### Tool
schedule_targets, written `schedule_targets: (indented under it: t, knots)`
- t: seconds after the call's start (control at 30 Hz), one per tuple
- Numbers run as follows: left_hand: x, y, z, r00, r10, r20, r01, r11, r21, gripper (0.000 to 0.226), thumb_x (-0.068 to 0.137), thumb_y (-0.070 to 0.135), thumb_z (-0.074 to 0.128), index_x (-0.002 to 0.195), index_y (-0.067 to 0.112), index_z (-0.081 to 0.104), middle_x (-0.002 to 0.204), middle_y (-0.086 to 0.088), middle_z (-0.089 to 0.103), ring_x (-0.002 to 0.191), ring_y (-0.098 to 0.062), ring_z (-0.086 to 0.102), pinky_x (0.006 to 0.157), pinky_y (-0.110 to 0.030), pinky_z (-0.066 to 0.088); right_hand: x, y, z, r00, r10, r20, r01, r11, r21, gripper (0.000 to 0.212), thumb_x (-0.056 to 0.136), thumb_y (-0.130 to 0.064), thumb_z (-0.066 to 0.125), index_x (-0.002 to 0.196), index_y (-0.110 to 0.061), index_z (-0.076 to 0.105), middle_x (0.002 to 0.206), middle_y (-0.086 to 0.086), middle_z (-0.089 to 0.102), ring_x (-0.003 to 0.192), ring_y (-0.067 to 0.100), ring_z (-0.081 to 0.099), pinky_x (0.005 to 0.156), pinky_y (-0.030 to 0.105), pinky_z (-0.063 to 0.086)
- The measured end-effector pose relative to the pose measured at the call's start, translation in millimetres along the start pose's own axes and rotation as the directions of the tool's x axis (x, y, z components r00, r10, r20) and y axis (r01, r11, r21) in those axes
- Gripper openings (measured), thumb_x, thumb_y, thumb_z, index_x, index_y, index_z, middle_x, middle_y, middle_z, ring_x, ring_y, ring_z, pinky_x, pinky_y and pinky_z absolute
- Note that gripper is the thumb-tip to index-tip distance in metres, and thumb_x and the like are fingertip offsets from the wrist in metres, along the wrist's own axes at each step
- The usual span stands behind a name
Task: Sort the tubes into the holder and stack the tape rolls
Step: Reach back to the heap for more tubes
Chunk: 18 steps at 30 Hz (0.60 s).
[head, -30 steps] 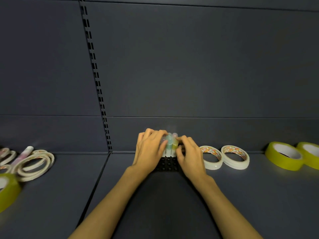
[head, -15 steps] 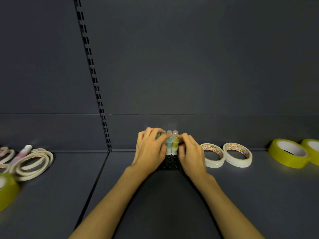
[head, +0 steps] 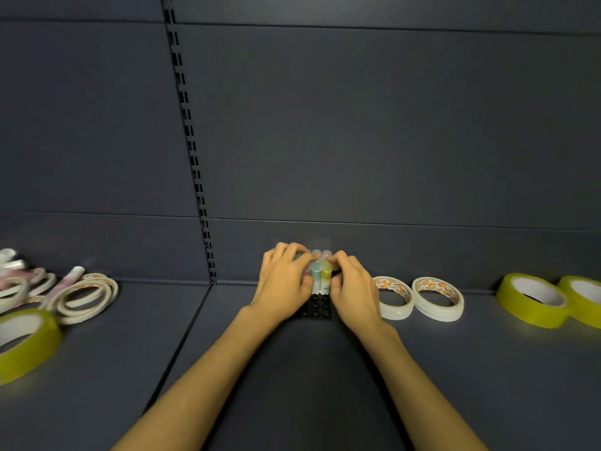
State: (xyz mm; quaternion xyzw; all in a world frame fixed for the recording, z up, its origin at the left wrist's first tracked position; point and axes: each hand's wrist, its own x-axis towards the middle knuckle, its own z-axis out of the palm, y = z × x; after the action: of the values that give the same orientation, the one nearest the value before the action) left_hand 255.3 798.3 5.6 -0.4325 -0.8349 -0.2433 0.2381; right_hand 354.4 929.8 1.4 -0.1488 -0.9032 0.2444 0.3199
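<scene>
While both hands, left hand [head: 286, 284] and right hand [head: 353, 288], pinch upright tubes [head: 320, 276] in the black holder [head: 320, 309]; uneven pressure could topple them.

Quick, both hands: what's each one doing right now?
Left hand: fingers curled on the tubes standing in the holder.
Right hand: fingertips pinched on the same tubes.

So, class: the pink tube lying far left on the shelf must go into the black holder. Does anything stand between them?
Nothing visible stands on the shelf between the pink tube and the black holder; only the left hand flanks that side.
</scene>
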Motion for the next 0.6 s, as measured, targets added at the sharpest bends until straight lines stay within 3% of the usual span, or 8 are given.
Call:
schedule_targets:
  t: [0.07,0.13,0.27,0.6]
  knots:
    - [3,2,-12,0.992,0.011,0.124,-0.015,1.000,0.026,0.047,0.088,0.025,0.057,0.135,0.028,0.059,0.128,0.008,0.056,0.119,-0.017,0.046,0.103,-0.036,0.035,2,-1,-9,0.999,-0.015,0.051,0.018,0.998,-0.057,0.035,0.090,-0.007,0.050,0.120,-0.025,0.054,0.110,0.000,0.054,0.096,0.024,0.059,0.072,0.042,0.052]
    - [3,3,-25,0.986,0.002,0.166,-0.004,1.000,0.011,0.049,0.091,0.030,0.055,0.140,0.030,0.055,0.137,0.007,0.056,0.126,-0.017,0.047,0.108,-0.037,0.035,1,-2,-15,0.998,-0.042,0.054,0.046,0.996,-0.075,0.045,0.089,-0.008,0.052,0.130,-0.025,0.053,0.117,0.000,0.051,0.107,0.022,0.052,0.080,0.039,0.050]
    - [-14,7,-61,0.990,-0.090,0.108,0.096,0.994,-0.052,0.052,0.091,0.036,0.052,0.142,0.032,0.052,0.144,0.007,0.052,0.131,-0.015,0.045,0.108,-0.038,0.038,-9,-16,-18,0.987,-0.159,-0.004,0.159,0.987,0.035,0.048,0.086,-0.014,0.057,0.132,-0.025,0.054,0.121,-0.005,0.049,0.110,0.017,0.047,0.092,0.038,0.046]
    - [-135,-40,-159,0.958,-0.281,0.058,0.273,0.955,0.118,0.049,0.096,0.050,0.043,0.142,0.035,0.050,0.143,0.009,0.052,0.131,-0.014,0.047,0.106,-0.040,0.041,-43,-118,24,0.901,-0.402,0.162,0.350,0.896,0.275,0.027,0.093,-0.027,0.058,0.121,-0.030,0.059,0.114,-0.009,0.052,0.109,0.011,0.054,0.091,0.032,0.046]
